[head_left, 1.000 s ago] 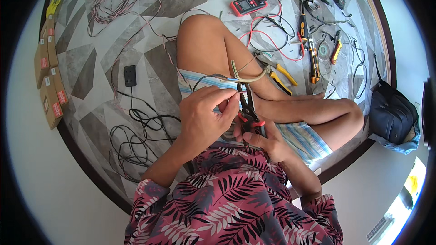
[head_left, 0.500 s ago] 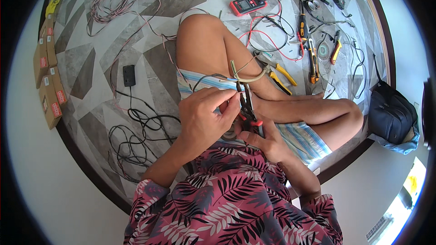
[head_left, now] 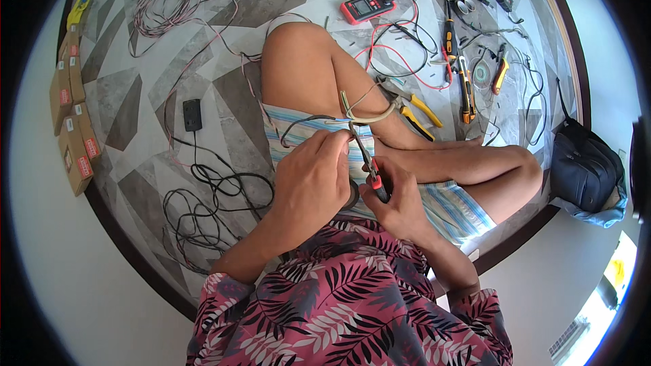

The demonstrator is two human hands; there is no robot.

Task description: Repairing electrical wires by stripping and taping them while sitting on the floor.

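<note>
My right hand (head_left: 397,200) is closed around pliers (head_left: 366,154) with red-and-black handles, their dark jaws pointing up and away from me. Beside the jaws, my left hand (head_left: 315,173) pinches thumb to finger; what it holds is hidden behind the fingers. Just beyond the jaw tips lies a cream cable (head_left: 374,120), bent in a curve, with thin stripped ends. A dark wire (head_left: 303,120) arcs over my left hand toward those ends. Between my hands, partly covered, a round black roll (head_left: 351,195) rests in my lap.
Yellow-handled pliers (head_left: 425,110) lie past my shin. Farther off are a red-and-black meter (head_left: 368,7) with leads, a utility knife (head_left: 466,91) and a screwdriver (head_left: 449,39). Coiled wire (head_left: 166,7), black cable (head_left: 217,193), boxes (head_left: 76,152) and a black bag (head_left: 582,169) surround me.
The pliers have turned in my right hand and now show edge-on. My left hand has rolled over beside the jaws, its back facing up. The black roll shows more.
</note>
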